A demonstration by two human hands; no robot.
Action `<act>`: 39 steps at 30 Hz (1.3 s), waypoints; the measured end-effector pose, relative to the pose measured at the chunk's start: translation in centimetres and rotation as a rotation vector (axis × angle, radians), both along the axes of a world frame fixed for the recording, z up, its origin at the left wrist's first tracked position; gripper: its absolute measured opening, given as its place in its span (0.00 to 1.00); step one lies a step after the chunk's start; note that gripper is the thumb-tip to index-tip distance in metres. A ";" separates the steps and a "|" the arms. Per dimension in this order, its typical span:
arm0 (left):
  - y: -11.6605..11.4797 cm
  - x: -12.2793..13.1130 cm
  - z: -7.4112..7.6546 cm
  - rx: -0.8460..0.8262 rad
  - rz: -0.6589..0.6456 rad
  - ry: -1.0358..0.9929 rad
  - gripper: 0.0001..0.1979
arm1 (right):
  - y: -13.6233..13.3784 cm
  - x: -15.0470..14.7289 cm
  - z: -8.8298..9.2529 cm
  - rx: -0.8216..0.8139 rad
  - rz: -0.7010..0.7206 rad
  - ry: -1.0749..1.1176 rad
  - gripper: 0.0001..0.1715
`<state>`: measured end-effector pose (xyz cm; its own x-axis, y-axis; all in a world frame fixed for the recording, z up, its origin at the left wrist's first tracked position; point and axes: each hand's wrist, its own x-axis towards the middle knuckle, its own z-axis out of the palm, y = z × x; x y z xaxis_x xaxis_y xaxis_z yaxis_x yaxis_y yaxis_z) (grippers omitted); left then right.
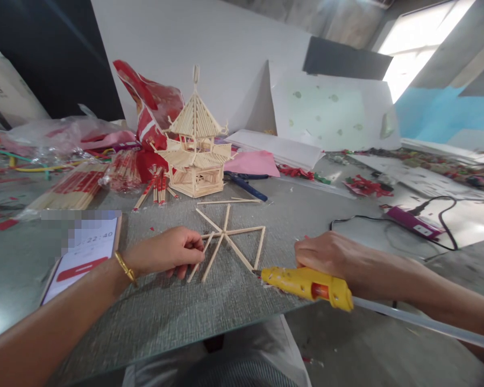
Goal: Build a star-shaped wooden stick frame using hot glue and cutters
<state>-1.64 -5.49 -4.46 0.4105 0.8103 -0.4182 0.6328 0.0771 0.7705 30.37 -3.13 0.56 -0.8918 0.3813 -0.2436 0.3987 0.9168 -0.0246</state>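
Observation:
On the table lies a spoked frame of thin wooden sticks (pixel 239 252), its spokes meeting at a centre, with one outer stick joining two spokes on the right. My left hand (pixel 183 250), wearing a gold bracelet, pinches a loose wooden stick (pixel 207 248) at the frame's left side. In my right hand (pixel 320 251) is a yellow hot glue gun (pixel 296 281), its nozzle at the lower right corner of the frame. A clear glue stick (pixel 419 321) sticks out of the gun's back end. The fingers behind the gun are partly hidden.
A pagoda model of sticks (pixel 196 156) stands behind the frame, near blue-handled pliers (pixel 246 185). A phone (pixel 84 252) lies left. Packs of sticks (pixel 70 185) sit at the back left. A purple power strip (pixel 413 222) with a black cable lies right.

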 end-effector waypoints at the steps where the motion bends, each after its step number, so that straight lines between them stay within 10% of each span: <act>1: 0.0 0.0 0.0 -0.001 0.003 0.000 0.09 | 0.0 0.0 -0.1 0.005 0.006 0.004 0.08; 13: -0.6 0.6 1.2 0.087 0.118 -0.134 0.11 | 1.3 1.0 -1.1 -0.183 -0.028 0.314 0.17; 22: -2.7 3.9 2.0 0.684 -0.081 0.248 0.08 | 1.3 1.2 0.1 -0.203 -0.038 0.493 0.16; 39: -3.0 4.6 1.8 0.722 -0.112 0.263 0.09 | 0.9 0.4 0.9 -0.198 0.002 0.531 0.18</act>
<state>2.95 -8.53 -2.63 0.4667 0.8785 0.1020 0.7764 -0.4621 0.4285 30.73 -2.25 1.49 -0.9121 0.3721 0.1722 0.2829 0.8751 -0.3926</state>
